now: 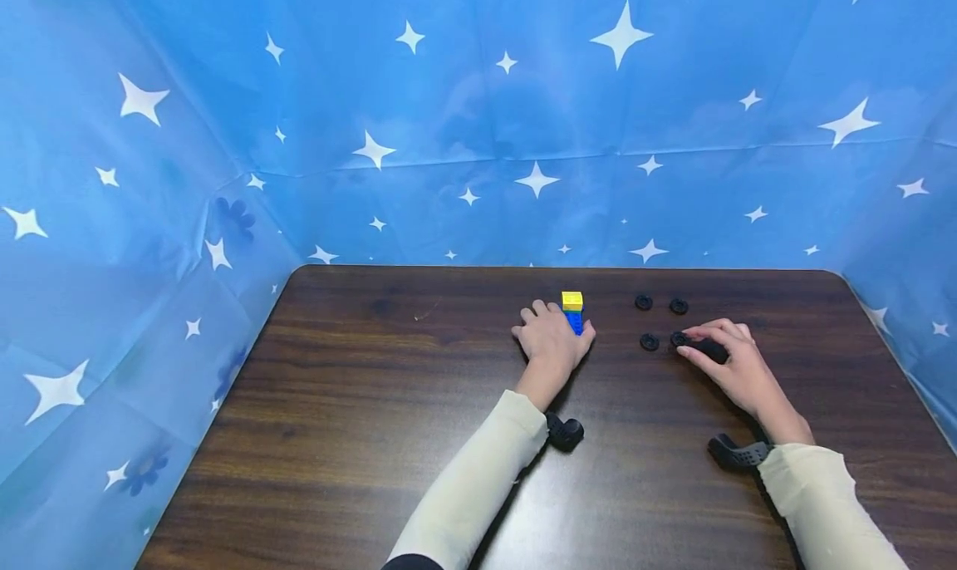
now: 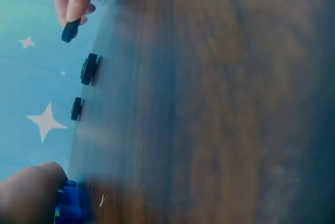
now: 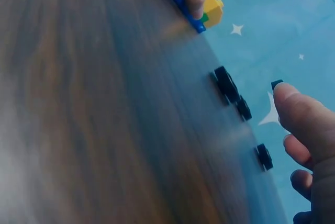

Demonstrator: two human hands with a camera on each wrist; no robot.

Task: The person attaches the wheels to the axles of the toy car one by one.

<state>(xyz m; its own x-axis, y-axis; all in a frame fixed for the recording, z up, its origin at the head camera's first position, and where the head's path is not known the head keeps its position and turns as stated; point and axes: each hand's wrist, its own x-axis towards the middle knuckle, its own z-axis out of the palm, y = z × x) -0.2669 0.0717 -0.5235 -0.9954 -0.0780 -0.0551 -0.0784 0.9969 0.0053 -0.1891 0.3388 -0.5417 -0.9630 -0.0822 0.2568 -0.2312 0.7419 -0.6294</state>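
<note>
My left hand (image 1: 552, 337) grips a blue toy-brick base (image 1: 573, 321) between thumb and fingers. A yellow brick (image 1: 571, 301) tops its far end, with a bit of green (image 3: 204, 18) beneath. Much of the base is hidden by the hand. To the right, my right hand (image 1: 736, 366) pinches a small black toy wheel (image 1: 679, 339) between thumb and fingertips; in the left wrist view the wheel (image 2: 70, 30) is held above the tabletop. Just left of that hand, another black wheel (image 1: 649, 342) lies flat.
Two more black wheels, one (image 1: 644, 302) left of the other (image 1: 679, 306), lie farther back on the dark wooden table (image 1: 336, 437). Behind the table's far edge hangs a blue cloth (image 1: 449, 96) with white stars. Each wrist wears a black band.
</note>
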